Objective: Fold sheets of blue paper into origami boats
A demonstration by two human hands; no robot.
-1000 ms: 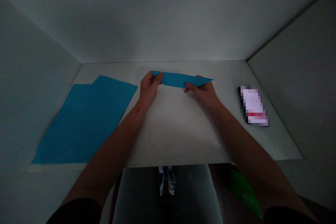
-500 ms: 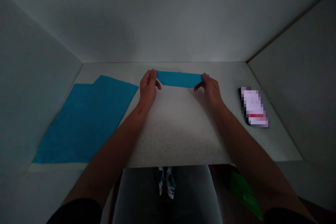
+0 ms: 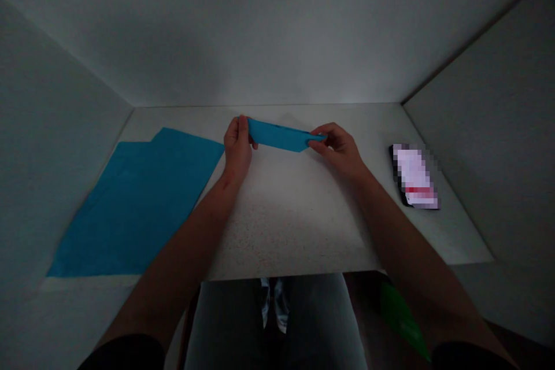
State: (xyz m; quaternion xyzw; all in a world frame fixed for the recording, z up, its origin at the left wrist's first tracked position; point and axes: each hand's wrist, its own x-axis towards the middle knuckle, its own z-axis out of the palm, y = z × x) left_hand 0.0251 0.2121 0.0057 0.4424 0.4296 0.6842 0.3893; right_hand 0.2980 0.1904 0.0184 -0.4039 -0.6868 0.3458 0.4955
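Note:
A narrow folded piece of blue paper (image 3: pixel 277 134) is held between my two hands above the back part of the white table, slanting down to the right. My left hand (image 3: pixel 238 141) grips its left end, thumb on top. At the right end, my right hand (image 3: pixel 336 144) pinches the pointed tip between thumb and fingers. The lower right corner of the piece is cut at an angle. To the left lies a large flat sheet of blue paper (image 3: pixel 139 202), partly covered by my left forearm.
A phone (image 3: pixel 415 176) with a lit, blurred screen lies on the right of the white table (image 3: pixel 286 231). Walls rise behind and on both sides. Below the front edge are my legs and a green object (image 3: pixel 403 318) on the right.
My right hand has moved a little left and turned, now pinching the tip from the side. The folded piece tilts down to the right; it was nearly level before.

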